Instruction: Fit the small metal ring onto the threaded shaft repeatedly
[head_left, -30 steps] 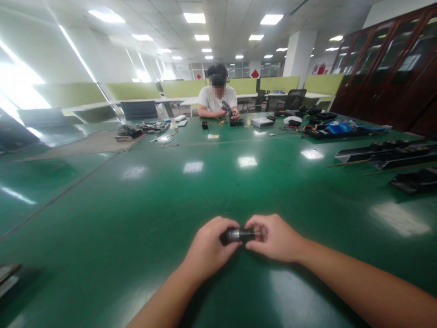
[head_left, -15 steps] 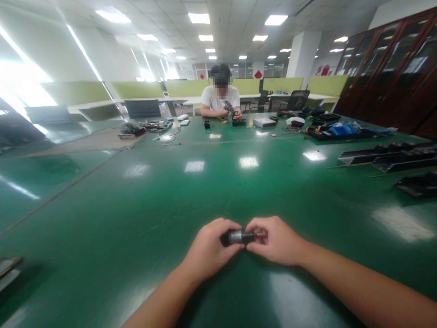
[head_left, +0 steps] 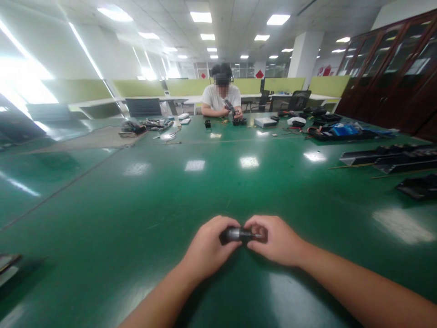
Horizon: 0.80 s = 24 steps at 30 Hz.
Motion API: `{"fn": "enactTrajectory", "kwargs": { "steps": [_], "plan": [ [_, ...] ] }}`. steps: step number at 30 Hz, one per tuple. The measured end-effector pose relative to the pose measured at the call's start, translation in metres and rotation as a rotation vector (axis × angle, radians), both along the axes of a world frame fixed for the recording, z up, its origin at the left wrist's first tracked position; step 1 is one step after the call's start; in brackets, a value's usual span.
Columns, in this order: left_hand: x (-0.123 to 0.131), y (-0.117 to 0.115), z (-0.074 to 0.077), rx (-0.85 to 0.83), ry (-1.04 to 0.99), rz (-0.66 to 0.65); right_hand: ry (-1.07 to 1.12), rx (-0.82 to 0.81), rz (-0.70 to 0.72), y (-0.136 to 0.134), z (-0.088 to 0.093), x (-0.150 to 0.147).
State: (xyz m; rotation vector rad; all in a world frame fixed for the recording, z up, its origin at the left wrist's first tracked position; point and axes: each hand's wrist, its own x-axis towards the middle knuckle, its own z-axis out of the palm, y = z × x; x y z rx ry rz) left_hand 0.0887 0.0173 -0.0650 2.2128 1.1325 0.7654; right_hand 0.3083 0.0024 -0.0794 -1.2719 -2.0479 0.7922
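Between my two hands lies a small dark cylindrical part (head_left: pixel 235 234) with a silvery band and a thin shaft at its right end; its exact kind is not clear. My left hand (head_left: pixel 212 246) is wrapped round its thick left end, thumb below and fingers above. On the other side, my right hand (head_left: pixel 276 241) curls its fingers and thumb about the thin end. Both hands are low over the green tabletop (head_left: pixel 191 200), close together. The palms hide the part's two ends to some extent.
Across the table sits a person (head_left: pixel 221 98) holding a dark tool. Electronics clutter (head_left: pixel 155 124) lies far left. A white box (head_left: pixel 265 122) and a blue-filled tray (head_left: pixel 344 130) stand far right, with black metal channels (head_left: pixel 392 157) nearer. A flat object's edge (head_left: pixel 7 266) shows at left.
My fingers have shifted slightly about the cylindrical part, and a narrow gap now shows between my left and right fingertips. The part stays in nearly the same place.
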Motion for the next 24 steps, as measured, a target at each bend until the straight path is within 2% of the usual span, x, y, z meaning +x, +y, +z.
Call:
{"fn": "enactTrajectory", "kwargs": {
  "steps": [7,12,18,24],
  "plan": [
    [0.0011,0.0031,-0.0034,-0.203,-0.087,-0.036,-0.002,-0.01,0.023,0.0006,0.0001,0.0009],
    [0.0004,0.0025,-0.0067,-0.212,-0.123,-0.073,0.023,-0.012,0.05,0.0008,-0.0016,0.0004],
    [0.001,0.0006,-0.0045,-0.209,-0.128,-0.086,0.168,-0.045,0.143,-0.0015,-0.0044,-0.0015],
    [0.0002,0.0012,-0.0076,-0.193,-0.14,-0.12,0.18,-0.024,0.204,-0.0017,-0.0054,0.0004]
  ]
}}
